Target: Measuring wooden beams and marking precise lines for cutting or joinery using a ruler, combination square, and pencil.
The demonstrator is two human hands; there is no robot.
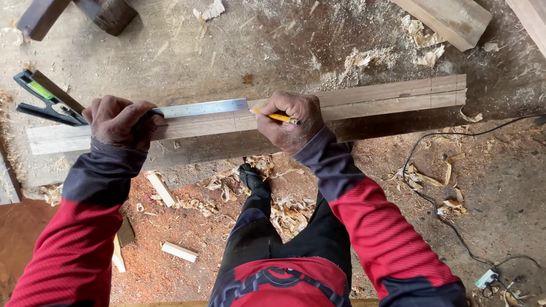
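A long wooden board [392,98] lies across the floor in front of me. My left hand [120,120] presses down on a combination square with a steel ruler blade [202,108] that rests flat along the board. My right hand [293,120] is closed on a yellow pencil [277,117], whose tip touches the board just past the ruler's right end. My leg and dark shoe [249,175] show below the board.
A black square head with a green level vial [41,96] lies at the left. Wood blocks [449,20] sit at the top right, offcuts [178,251] and shavings [287,211] below. A black cable [438,210] runs to a plug [487,278] at bottom right.
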